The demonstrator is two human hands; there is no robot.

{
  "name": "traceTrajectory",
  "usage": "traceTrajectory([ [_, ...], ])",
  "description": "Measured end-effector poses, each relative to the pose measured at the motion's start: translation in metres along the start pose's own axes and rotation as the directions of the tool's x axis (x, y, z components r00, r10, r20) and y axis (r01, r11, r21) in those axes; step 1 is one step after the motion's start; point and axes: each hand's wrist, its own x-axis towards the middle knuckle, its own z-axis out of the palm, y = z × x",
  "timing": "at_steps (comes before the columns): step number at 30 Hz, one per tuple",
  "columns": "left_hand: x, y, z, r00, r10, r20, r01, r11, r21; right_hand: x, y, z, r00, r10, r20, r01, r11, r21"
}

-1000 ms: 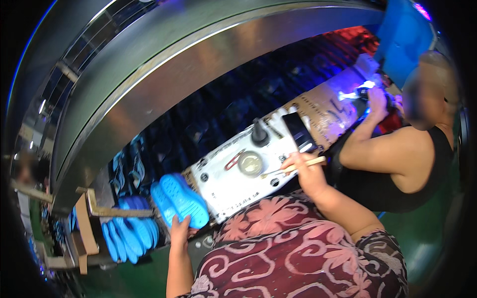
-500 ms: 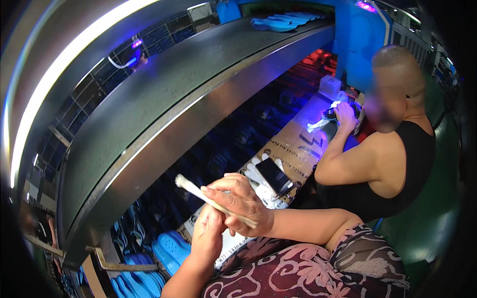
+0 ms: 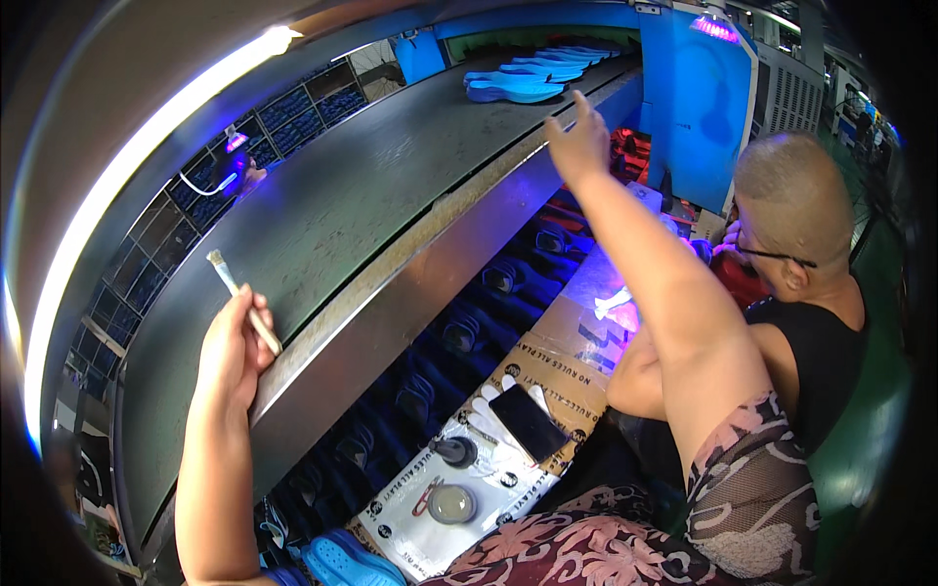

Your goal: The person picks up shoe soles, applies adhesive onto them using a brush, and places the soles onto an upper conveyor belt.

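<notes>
My left hand (image 3: 234, 332) is closed round the handle of a small brush (image 3: 224, 274), its pale bristles pointing up above the dark green conveyor belt (image 3: 322, 205). My right arm stretches far forward. At its end my right hand (image 3: 579, 146) hangs over the belt's near metal edge, fingers spread and holding nothing. Just beyond the fingertips lie several blue shoe soles (image 3: 513, 90) in an overlapping row on the belt.
Below the belt, a cardboard-covered worktop (image 3: 547, 342) holds a phone (image 3: 528, 422) on white gloves, a dark bottle (image 3: 454, 450) and a round tub (image 3: 451, 504). Blue clogs (image 3: 347, 562) lie at lower left. A co-worker (image 3: 791, 225) sits close on the right.
My hands were together at the brush; now they are apart. The left has moved left with the brush, and the right has reached forward to the belt. The soles have come nearer.
</notes>
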Motion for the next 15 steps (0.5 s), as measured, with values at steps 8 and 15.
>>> traceTrajectory([
  [8,-0.011,0.003,0.004,0.99,0.125,-0.061,-0.127,0.992,-0.025,0.101,0.099,0.047,0.973,0.123,0.197,-0.078,0.971,-0.224],
  [15,-0.005,0.004,-0.002,0.984,0.113,-0.14,-0.113,0.994,0.011,0.134,0.119,0.091,0.91,0.251,0.33,-0.191,0.96,-0.205],
])
